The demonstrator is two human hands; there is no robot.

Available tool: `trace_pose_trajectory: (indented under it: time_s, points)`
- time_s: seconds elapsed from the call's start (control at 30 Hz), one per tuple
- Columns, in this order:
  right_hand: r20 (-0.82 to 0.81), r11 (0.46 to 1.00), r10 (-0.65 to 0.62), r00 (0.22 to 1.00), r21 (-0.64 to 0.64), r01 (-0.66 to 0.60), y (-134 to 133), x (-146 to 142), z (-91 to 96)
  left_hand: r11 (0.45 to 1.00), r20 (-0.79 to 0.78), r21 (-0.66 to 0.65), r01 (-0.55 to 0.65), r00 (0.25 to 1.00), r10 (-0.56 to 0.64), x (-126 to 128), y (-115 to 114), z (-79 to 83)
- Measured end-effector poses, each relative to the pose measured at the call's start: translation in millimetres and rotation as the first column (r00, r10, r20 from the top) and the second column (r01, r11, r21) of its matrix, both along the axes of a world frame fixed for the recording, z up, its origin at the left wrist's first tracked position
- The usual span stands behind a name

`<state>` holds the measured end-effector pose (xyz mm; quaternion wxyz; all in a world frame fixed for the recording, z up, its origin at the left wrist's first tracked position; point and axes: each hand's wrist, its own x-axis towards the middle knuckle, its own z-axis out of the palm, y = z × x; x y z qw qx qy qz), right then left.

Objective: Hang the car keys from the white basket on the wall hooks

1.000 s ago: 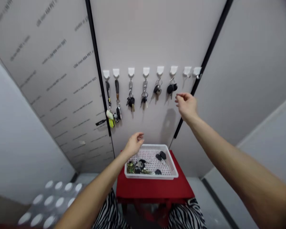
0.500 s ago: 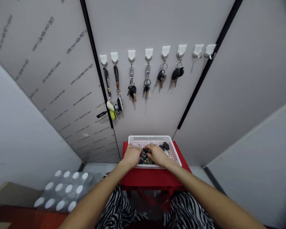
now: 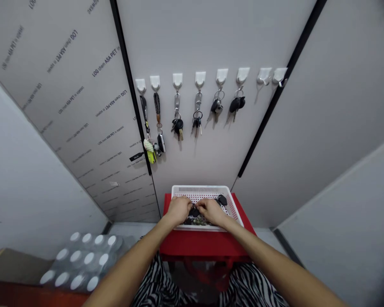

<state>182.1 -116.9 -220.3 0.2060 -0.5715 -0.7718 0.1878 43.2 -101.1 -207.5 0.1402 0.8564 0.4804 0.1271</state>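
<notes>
Wall panel (image 3: 211,34) behind the white basket (image 3: 201,189); red stool (image 3: 208,245) beneath it. Row of hanging key bunches (image 3: 178,124) on white hooks (image 3: 200,77), above the basket. Your left hand (image 3: 179,209) and right hand (image 3: 211,210): both over its interior, curled inward, fingertips at the dark keys (image 3: 194,212) near its middle; cannot tell whether either has closed on them. Black fob (image 3: 222,200) toward its far right corner. Step, as judged: picking over the dark keys. Next move would call for a firm pinch on one bunch, clear of its neighbours.
</notes>
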Motion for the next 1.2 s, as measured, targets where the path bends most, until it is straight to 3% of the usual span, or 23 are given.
trace_pose_trajectory:
  time_s: [0.1, 0.27, 0.43, 0.53, 0.8, 1.03, 1.1, 1.2]
  points:
    - [-0.074, 0.999, -0.033, 0.997, -0.007, 0.032, -0.3, 3.7, 2.5, 0.995, 0.145, -0.091, -0.049, 0.988, 0.062, 0.3, 4.8, 1.7]
    - [-0.241, 0.996, -0.073, 0.968, 0.024, 0.081, -2.4, 6.6, 16.1, 0.972, 0.416, -0.233, -0.001, 0.904, 0.101, 3.0, 9.6, 4.0]
    - [-0.357, 1.0, -0.015, 0.934, 0.003, 0.017, -4.0, 8.6, 29.7, 0.923, 0.574, -0.375, 0.087, 0.803, 0.158, 7.5, 5.5, 12.0]
    - [-0.403, 0.999, -0.001, 0.915, -0.033, -0.013, -4.6, 10.1, 34.6, 0.913, 0.633, -0.39, 0.125, 0.756, 0.167, 9.5, 3.8, 15.9]
    - [-0.322, 0.999, 0.042, 0.946, 0.044, -0.029, -12.1, 10.6, 50.3, 0.926, 0.693, -0.319, 0.203, 0.716, 0.082, 11.4, 2.8, 22.3]
    - [-0.227, 0.997, 0.033, 0.973, 0.078, -0.016, -16.2, 15.4, 52.2, 0.854, 0.72, -0.385, 0.35, 0.693, 0.04, 14.2, -1.5, 37.5]
    - [-0.228, 0.998, 0.021, 0.974, 0.069, -0.005, -17.4, 17.1, 53.1, 0.868, 0.689, -0.362, 0.341, 0.724, 0.002, 13.8, -2.7, 42.7]
    - [-0.228, 1.0, -0.008, 0.974, 0.02, 0.013, -18.4, 21.8, 62.0, 0.932, 0.616, -0.24, 0.272, 0.785, -0.07, 12.3, -3.5, 51.5]
